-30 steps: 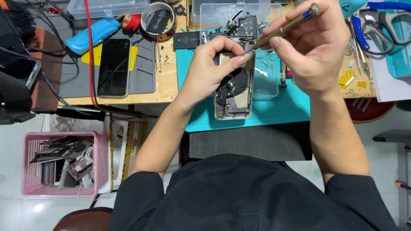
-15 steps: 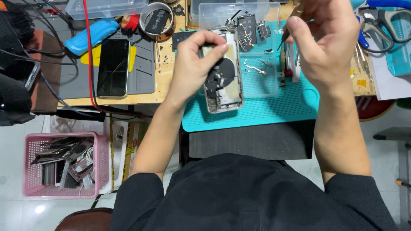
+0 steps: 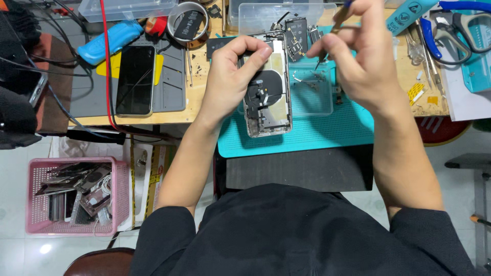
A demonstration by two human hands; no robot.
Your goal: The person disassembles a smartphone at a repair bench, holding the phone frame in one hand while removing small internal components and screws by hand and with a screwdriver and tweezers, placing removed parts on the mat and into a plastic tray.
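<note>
Opened smartphone chassis point(image 3: 267, 92) lies on the teal work mat point(image 3: 307, 135), back up with its insides exposed, in the head view. Left hand point(image 3: 231, 76) grips its upper edge, steadying it for work. Right hand point(image 3: 365, 64) pinches a thin screwdriver point(image 3: 332, 33), tip hovering above a clear parts tray point(image 3: 312, 92) just beside the chassis. Another black phone point(image 3: 135, 79) rests on the grey mat point(image 3: 171, 76) further left on the tabletop point(image 3: 197, 105).

Both forearms reach forward from black sleeves, bare from above the elbows, and draw nearer each other toward the hands. The left hand point(image 3: 231, 76) lies palm down, its fingers point(image 3: 255, 51) curled inward in a grip. The right hand point(image 3: 365, 59) is raised, wrist bent, fingertips pinched closed together.
</note>
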